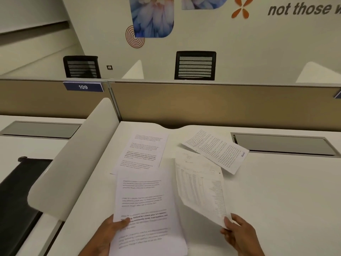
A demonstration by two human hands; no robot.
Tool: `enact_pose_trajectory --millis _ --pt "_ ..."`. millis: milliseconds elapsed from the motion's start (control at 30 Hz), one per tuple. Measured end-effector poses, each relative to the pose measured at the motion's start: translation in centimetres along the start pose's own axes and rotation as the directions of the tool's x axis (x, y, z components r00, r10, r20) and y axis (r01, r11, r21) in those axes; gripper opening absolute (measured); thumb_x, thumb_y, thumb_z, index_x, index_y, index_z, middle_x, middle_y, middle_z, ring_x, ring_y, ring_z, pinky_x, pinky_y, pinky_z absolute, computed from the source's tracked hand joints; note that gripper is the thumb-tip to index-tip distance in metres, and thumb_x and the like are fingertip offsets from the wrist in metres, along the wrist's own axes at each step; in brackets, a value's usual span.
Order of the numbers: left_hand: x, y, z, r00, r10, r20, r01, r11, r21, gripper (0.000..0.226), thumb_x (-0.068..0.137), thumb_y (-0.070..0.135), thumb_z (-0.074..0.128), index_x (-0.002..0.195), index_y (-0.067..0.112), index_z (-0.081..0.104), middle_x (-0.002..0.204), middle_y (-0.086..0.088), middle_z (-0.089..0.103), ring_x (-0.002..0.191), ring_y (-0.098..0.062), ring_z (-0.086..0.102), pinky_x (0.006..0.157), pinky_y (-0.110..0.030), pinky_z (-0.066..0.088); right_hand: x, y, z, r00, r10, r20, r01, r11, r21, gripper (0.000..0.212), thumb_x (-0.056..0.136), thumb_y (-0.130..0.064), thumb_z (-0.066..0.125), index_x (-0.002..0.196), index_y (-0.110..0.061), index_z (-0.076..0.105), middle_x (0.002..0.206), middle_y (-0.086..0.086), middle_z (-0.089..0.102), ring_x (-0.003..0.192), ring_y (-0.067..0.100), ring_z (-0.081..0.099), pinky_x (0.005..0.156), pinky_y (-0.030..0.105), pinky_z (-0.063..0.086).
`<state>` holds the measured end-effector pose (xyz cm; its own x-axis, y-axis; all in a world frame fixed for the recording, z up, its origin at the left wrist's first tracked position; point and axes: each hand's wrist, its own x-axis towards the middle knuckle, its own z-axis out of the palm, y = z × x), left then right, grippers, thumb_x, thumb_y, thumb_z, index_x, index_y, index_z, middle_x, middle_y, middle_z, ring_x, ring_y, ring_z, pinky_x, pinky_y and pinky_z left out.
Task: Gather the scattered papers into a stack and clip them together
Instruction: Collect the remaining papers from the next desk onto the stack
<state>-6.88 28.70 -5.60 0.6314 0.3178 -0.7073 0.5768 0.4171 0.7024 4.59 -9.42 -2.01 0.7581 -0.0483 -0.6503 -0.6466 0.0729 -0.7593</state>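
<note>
A text sheet [145,209] is pinched by the left hand [108,235], a table-printed sheet [201,185] by the right hand [238,233], both long axes running away from the body. Two sheets lie flat on the desk [276,191] beyond: one [143,151] is nearer the left hand, the angled one [215,150] nearer the right.

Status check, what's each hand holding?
Left hand grips text sheet. Right hand grips table sheet. Two sheets loose on desk. No clip visible.
</note>
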Motion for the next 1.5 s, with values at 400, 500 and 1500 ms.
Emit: enact_pose_trajectory --millis 400,500,1500 --pt "-2.4 0.3 4.4 1.000 0.007 0.012 -0.008 0.996 0.086 0.034 0.098 0.041 0.060 0.119 0.017 0.073 0.111 -0.008 0.079 0.106 -0.028 0.072 0.100 -0.039 0.054 -3.6 5.7 4.5 0.960 -0.155 0.234 0.260 0.809 -0.528 0.019 0.092 -0.006 0.063 0.084 -0.018 0.074 0.062 0.003 0.077 0.055 0.019 0.073 0.062 0.031 0.058" --pt "-3.2 0.5 5.3 1.000 0.012 -0.020 -0.009 0.991 0.136 0.041 0.095 0.058 0.050 0.113 0.026 0.069 0.111 0.003 0.072 0.104 -0.016 0.065 0.097 -0.030 0.048 -3.1 6.0 5.6 0.960 -0.143 0.239 0.260 0.769 -0.585 0.019 0.093 -0.011 0.061 0.084 -0.023 0.073 0.066 -0.003 0.078 0.058 0.015 0.074 0.063 0.027 0.059" --pt "0.9 1.6 8.1 0.982 0.144 -0.122 -0.135 0.988 0.079 0.041 0.089 0.020 0.076 0.129 0.016 0.067 0.115 -0.011 0.078 0.105 -0.038 0.074 0.099 -0.058 0.054 14.8 -8.6 1.3 0.811 -0.561 0.167 0.340 0.219 -0.914 0.056 0.088 -0.023 0.070 0.139 -0.011 0.050 0.137 0.009 0.056 0.127 0.031 0.050 0.101 0.046 0.044"
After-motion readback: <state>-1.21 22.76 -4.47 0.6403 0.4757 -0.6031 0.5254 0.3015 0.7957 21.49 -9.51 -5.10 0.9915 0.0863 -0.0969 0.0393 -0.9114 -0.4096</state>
